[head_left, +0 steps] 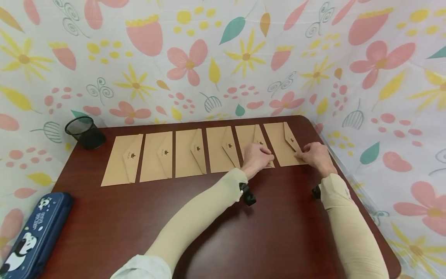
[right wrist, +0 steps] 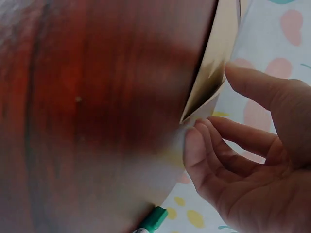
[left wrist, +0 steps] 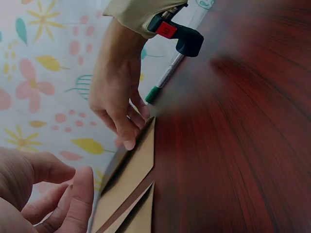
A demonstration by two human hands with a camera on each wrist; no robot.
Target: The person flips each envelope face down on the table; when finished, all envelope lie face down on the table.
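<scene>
Several tan paper envelopes lie in a row along the table's far side, each with a pointed flap and a small dark crown print. My left hand (head_left: 256, 158) is over the second envelope from the right (head_left: 245, 133), partly covering it. In the left wrist view its fingers are loosely bent, and nothing shows between them. My right hand (head_left: 316, 157) is at the flap of the rightmost envelope (head_left: 277, 141), which stands slightly lifted. In the right wrist view, the thumb is by the flap's edge (right wrist: 206, 103), and the other fingers are loosely bent beside the envelope's corner.
A green-capped, pen-like object (left wrist: 153, 94) lies near the table's right edge. A black mesh cup (head_left: 90, 135) stands at the far left corner. A blue panda pencil case (head_left: 33, 236) lies at the left edge. Flower-patterned cloth (head_left: 189, 77) hangs behind and to the right.
</scene>
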